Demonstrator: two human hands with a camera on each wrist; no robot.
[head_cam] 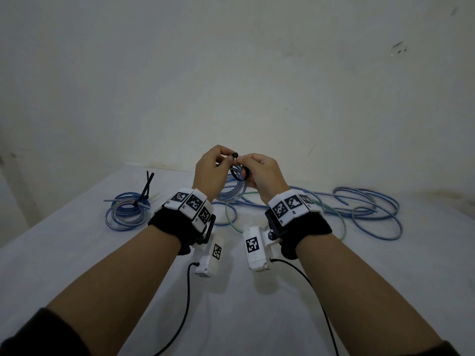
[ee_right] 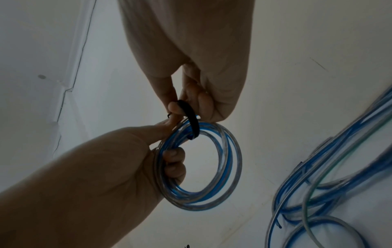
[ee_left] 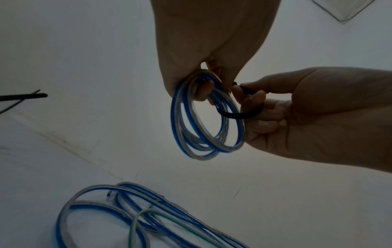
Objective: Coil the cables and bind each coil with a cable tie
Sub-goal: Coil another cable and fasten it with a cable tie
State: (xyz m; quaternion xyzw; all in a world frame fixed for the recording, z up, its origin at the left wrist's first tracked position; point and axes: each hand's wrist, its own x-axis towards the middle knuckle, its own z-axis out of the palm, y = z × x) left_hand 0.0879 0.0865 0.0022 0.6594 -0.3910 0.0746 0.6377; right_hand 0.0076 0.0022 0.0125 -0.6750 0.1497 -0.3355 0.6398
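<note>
Both hands are raised above the table with a small coil of blue and clear cable between them. My left hand grips the coil, with a finger curled through its ring. A black cable tie loops around the top of the coil. My right hand pinches the tie between thumb and forefinger. The tie's head sits between the fingertips of both hands. In the left wrist view the tie curves under the right hand's fingers.
A tied coil lies at the table's left, its black tie tail sticking up. Loose blue cables and a green one sprawl across the middle and right. A pale wall stands close behind the table.
</note>
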